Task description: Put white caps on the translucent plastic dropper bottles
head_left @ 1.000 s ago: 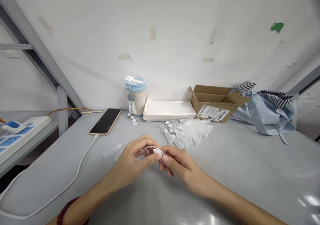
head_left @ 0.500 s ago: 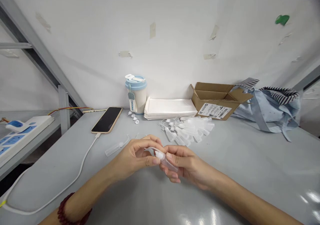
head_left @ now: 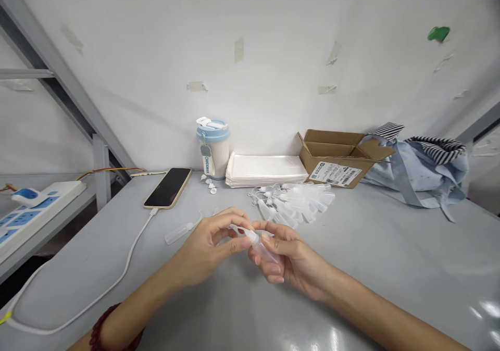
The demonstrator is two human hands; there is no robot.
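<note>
Between my hands is a small translucent squeeze bottle with a white nozzle cap, tilted with its top toward the left. My right hand is closed around the bottle's body. With thumb and fingers, my left hand pinches the cap end; a thin strap shows under its fingers. Another such bottle lies on the grey table just left of my left hand, partly hidden by it. Beyond my hands, a pile of similar bottles with caps lies on the tabletop.
Along the wall stand a cup with a blue lid, a stack of white envelopes, an open cardboard box and a light blue cloth bag. A few small white caps lie near the cup. A phone is on a charging cable.
Both hands stay together on the bottle. The left fingers have shifted slightly on the cap, and the right index finger has lifted a little. The view has tilted slightly.
</note>
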